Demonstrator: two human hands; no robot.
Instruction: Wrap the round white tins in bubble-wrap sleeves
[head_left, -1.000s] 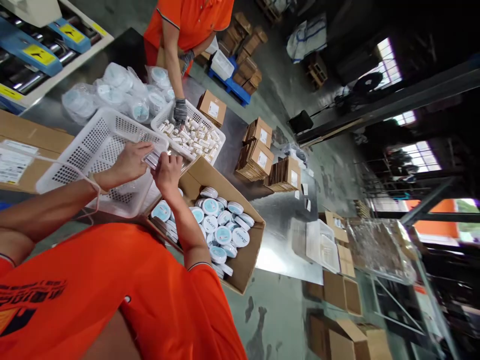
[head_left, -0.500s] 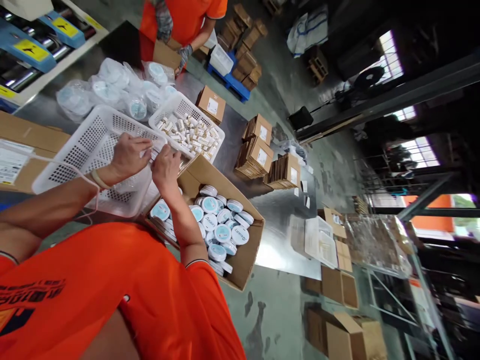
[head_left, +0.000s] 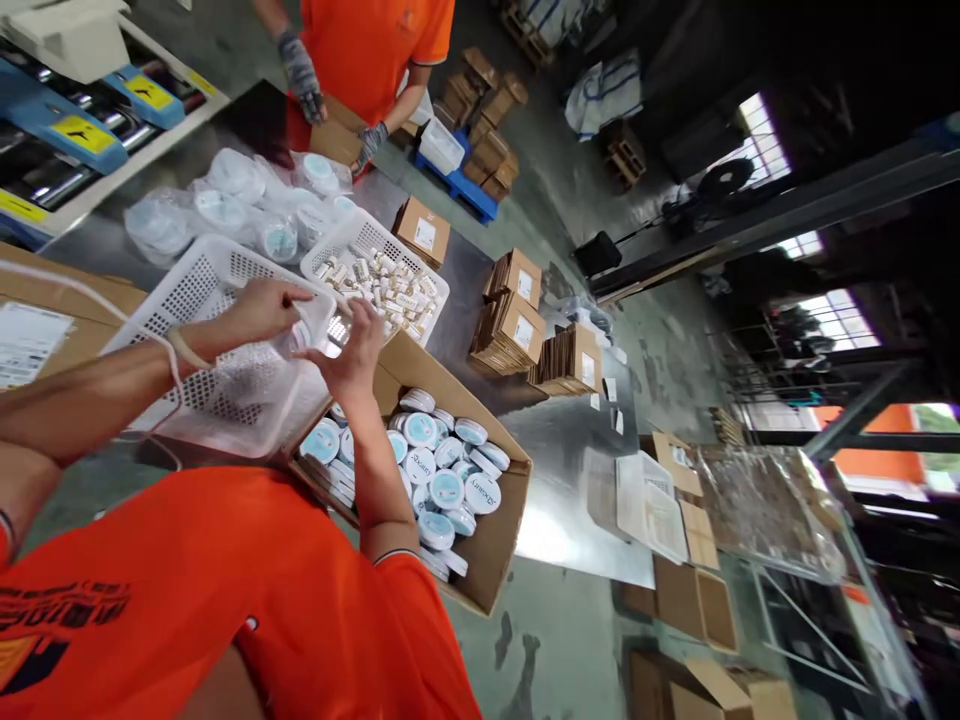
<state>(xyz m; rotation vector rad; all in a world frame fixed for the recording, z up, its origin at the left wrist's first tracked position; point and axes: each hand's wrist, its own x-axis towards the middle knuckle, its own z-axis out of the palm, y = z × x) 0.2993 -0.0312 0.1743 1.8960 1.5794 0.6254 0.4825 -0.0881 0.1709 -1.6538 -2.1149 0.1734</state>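
Observation:
My left hand [head_left: 262,312] reaches over a white perforated basket [head_left: 161,300] with clear plastic packaging inside. Its fingers are closed on a clear plastic bag [head_left: 296,335] that hangs below them. To its right, my right hand [head_left: 355,355] is raised with thumb and fingers apart, the thumb near the bag, nothing visible in its grasp. Beneath my right forearm stands an open cardboard box [head_left: 499,530] full of round white and blue tins [head_left: 446,488]. Behind my right hand, a second white basket [head_left: 442,300] holds many small white and gold items [head_left: 397,290].
Wrapped tins [head_left: 221,205] lie behind the baskets. Stacks of folded cartons [head_left: 517,330] stand along the metal table [head_left: 540,430]. Across it, a person's gloved hands [head_left: 369,145] hold cardboard. A roller machine [head_left: 82,130] is at upper left; a white cable [head_left: 90,290] crosses my left forearm.
My hands have moved apart. The fingers of my right hand have opened, and it has shifted slightly right. The person's gloved hand across the table has moved left and down.

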